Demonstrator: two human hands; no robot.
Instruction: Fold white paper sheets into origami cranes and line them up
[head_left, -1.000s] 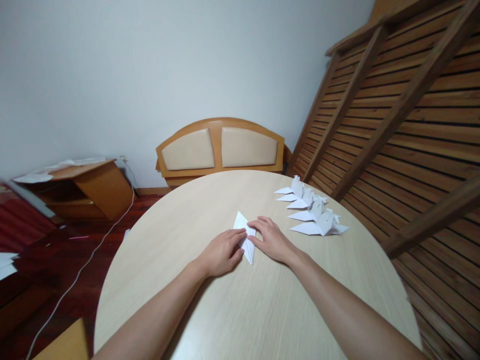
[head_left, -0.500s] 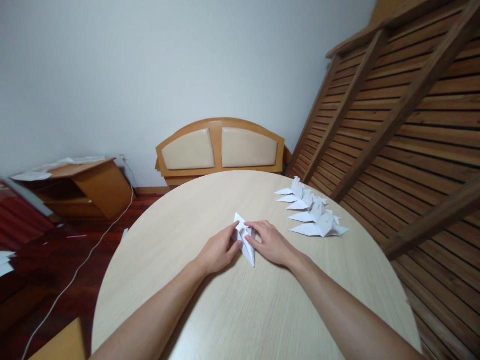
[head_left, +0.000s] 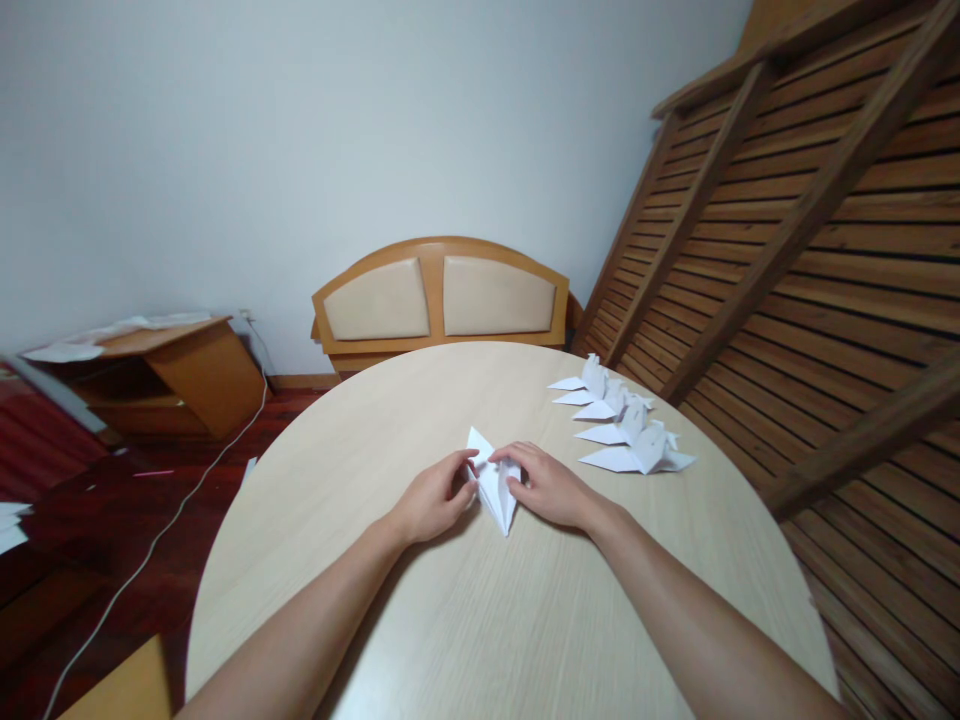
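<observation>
round table (head_left: 337, 450): right hand (head_left: 546, 486), grip on folded paper (head_left: 496, 495); left hand (head_left: 436, 497), grip parted, at its edge.

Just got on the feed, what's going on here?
A person is folding a piece of white paper on a round table, the left hand at its left edge, the right hand on its right side. Its near end looks partly spread. Several folded paper figures sit toward the table's right edge.
</observation>
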